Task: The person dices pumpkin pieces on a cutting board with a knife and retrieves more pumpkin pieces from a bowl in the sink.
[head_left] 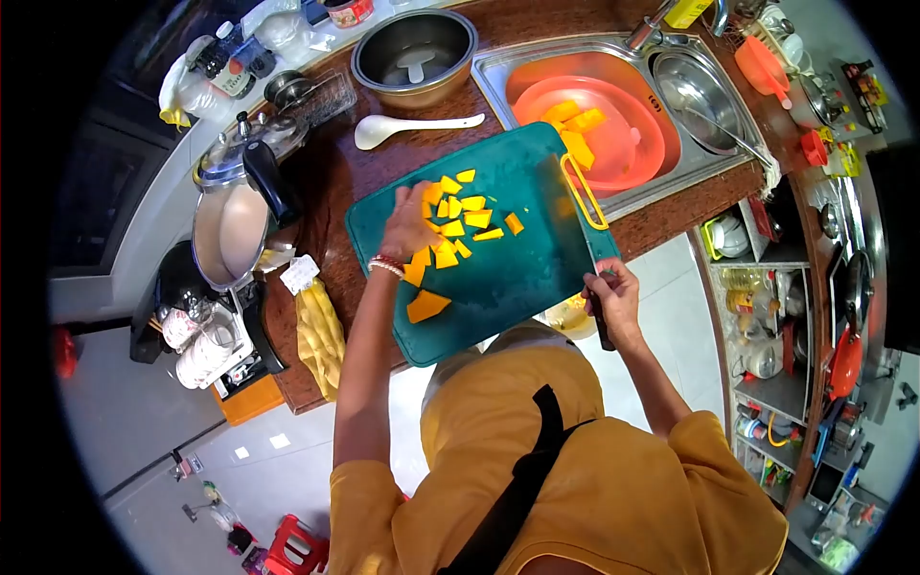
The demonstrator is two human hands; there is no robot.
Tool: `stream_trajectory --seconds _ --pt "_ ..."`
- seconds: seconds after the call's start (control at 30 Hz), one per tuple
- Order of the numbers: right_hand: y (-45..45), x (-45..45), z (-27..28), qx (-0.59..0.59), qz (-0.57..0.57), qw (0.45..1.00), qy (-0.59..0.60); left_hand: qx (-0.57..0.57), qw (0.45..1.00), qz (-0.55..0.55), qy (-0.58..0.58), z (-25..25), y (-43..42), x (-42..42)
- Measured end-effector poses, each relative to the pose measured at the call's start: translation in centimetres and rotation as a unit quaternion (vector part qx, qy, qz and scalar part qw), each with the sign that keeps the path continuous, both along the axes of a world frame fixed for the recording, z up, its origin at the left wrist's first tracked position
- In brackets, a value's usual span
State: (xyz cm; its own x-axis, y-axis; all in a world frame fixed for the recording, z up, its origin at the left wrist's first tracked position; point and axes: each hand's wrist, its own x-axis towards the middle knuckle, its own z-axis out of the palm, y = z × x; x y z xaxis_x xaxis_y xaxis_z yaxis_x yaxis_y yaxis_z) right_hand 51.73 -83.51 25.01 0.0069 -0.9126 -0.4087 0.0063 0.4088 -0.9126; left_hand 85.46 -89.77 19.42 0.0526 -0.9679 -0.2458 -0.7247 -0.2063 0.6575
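- Left hand (pixel 408 226), left of centre: against the orange pieces (pixel 477 219); whether gripping any, I cannot tell.
- Right hand (pixel 615 295), right of centre: wrapped round the knife (pixel 603 332) handle.
- Orange pieces: mid-frame, on the green board (pixel 517 278).

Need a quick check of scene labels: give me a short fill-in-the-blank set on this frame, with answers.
1. The hand at the cut orange pieces on the cutting board is the person's ____ one.
2. The pinkish-orange basin with more orange pieces inside sits in the ____.
3. The spoon lying on the countertop beyond the cutting board is ____ in colour.

Missing words: left; sink; white.
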Motion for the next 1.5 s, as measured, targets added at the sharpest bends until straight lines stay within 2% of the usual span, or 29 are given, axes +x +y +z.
stream_trajectory --seconds 0.2,0.3,0.37,0.43,0.53,0.63,0.73,0.87,0.97,1.0,1.1,1.13,1.17,1.23,1.33,1.43,1.5 --pt "0.3 0.9 -0.3 0.001 0.009 1.000 -0.014 -0.011 0.992 -0.089 0.090 0.4 -1.9 -4.4" --pt "0.5 0.5 0.0 0.005 0.010 1.000 -0.006 -0.044 0.975 -0.045 0.213 3.0 -0.3 -2.6" --pt "0.6 0.2 0.5 0.001 0.019 1.000 0.014 0.011 0.992 -0.002 0.127 5.4 2.4 0.1" --pt "0.7 0.0 0.5 -0.001 0.018 1.000 0.021 0.028 1.000 0.012 -0.005 4.5 6.1 2.8" --pt "0.7 0.2 0.4 0.020 0.011 1.000 0.013 0.040 0.992 0.026 -0.114 1.9 10.3 2.3" --pt "0.5 0.8 0.2 0.034 0.007 0.999 -0.013 0.001 0.993 0.073 -0.089 1.1 9.4 -2.2" --pt "0.2 1.1 -0.1 0.030 0.011 0.999 -0.030 0.049 0.987 0.142 -0.054 2.4 6.4 -6.0" --pt "0.2 1.1 0.2 0.019 0.002 1.000 -0.020 -0.042 0.987 0.148 -0.054 1.0 3.6 -7.9" --pt "0.4 0.8 0.4 0.020 -0.010 1.000 -0.012 -0.126 0.982 0.140 0.016 -0.6 1.7 -9.0" --pt "0.5 0.7 0.5 0.020 -0.010 1.000 -0.007 -0.133 0.981 0.141 -0.015 0.0 1.7 -9.5" --pt "0.8 0.3 0.9 0.012 0.005 1.000 0.014 -0.114 0.982 0.147 0.032 0.7 3.1 -7.7" --pt "0.9 0.3 1.2 -0.002 0.023 0.999 0.032 -0.124 0.980 0.151 0.038 1.8 4.2 -6.6" --pt "0.9 0.4 1.5 -0.015 0.042 0.998 0.049 -0.128 0.973 0.163 0.102 1.8 5.7 -5.1" --pt "1.3 0.7 1.9 -0.045 0.102 0.989 0.092 -0.064 0.977 0.171 0.111 3.6 8.7 -2.6" --pt "1.6 1.5 3.0 -0.076 0.215 0.962 0.152 -0.093 0.994 0.049 -0.012 3.6 13.4 -1.3" --pt "1.9 3.3 2.5 -0.140 0.289 0.933 0.165 -0.047 0.997 0.054 -0.005 3.6 15.2 -3.0" --pt "2.0 4.5 2.8 -0.188 0.324 0.909 0.182 -0.101 0.990 0.099 -0.001 1.5 15.6 -3.7"
